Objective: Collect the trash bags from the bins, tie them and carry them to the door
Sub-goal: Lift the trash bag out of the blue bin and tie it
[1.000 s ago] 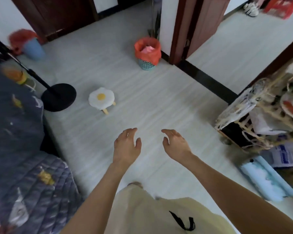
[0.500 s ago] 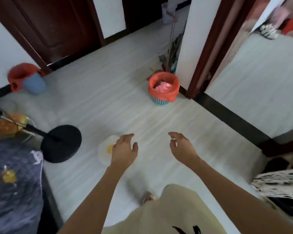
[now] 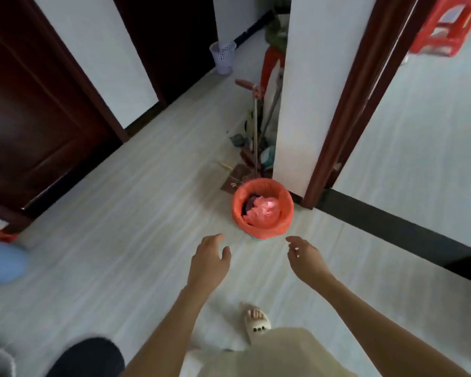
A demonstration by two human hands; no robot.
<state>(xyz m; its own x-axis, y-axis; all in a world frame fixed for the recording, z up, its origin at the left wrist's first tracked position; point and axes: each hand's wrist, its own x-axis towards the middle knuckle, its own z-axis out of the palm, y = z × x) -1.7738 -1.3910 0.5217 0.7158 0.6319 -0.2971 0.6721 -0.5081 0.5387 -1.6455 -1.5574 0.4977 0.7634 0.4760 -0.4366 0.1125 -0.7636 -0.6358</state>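
Observation:
A small bin lined with an orange-red trash bag (image 3: pixel 263 210) stands on the pale floor beside a white wall corner, with crumpled pink trash inside. My left hand (image 3: pixel 208 261) and my right hand (image 3: pixel 306 258) reach forward just short of the bin, fingers relaxed and holding nothing. A second bin, blue with a red bag (image 3: pixel 0 257), sits at the far left edge, partly cut off. A pale lilac mesh bin (image 3: pixel 223 56) stands far back by a dark doorway.
A dark wooden door (image 3: pixel 33 110) fills the left. Brooms and a dustpan (image 3: pixel 253 148) lean behind the orange bin. An open doorway (image 3: pixel 346 110) leads right to a room with a red stool (image 3: pixel 443 25). A black fan base (image 3: pixel 89 357) lies bottom left. My slippered foot (image 3: pixel 257 323) steps forward.
I have walked toward the orange-bagged bin, which now sits much closer, just beyond my hands. The egg-shaped stool and the bed have dropped out of view.

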